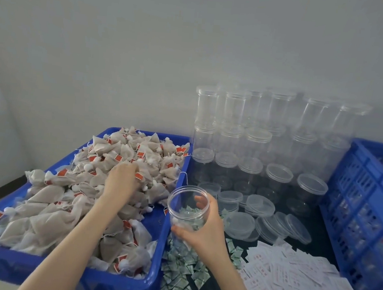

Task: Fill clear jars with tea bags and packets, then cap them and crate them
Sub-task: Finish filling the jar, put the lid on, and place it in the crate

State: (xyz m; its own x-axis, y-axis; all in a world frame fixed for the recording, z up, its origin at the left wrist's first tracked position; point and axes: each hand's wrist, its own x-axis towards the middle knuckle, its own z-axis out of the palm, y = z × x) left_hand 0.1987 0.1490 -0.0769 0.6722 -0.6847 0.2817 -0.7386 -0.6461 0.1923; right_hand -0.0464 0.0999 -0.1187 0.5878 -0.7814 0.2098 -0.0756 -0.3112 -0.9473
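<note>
An open clear jar (188, 205) is held tilted in the curled right hand (203, 232), just right of the blue tub (156, 253). The left hand (121, 180) is buried in the tea bags (68, 203); whether anything is gripped cannot be told. Bags are best gathered loosely and carried over the tub's right rim into the mouth. Stacked jars (252, 136) and loose lids (259, 205) crowd the far right.

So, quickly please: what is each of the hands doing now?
Left hand: fingers in the tea bags; grip cannot be told.
Right hand: holding the open clear jar.
</note>
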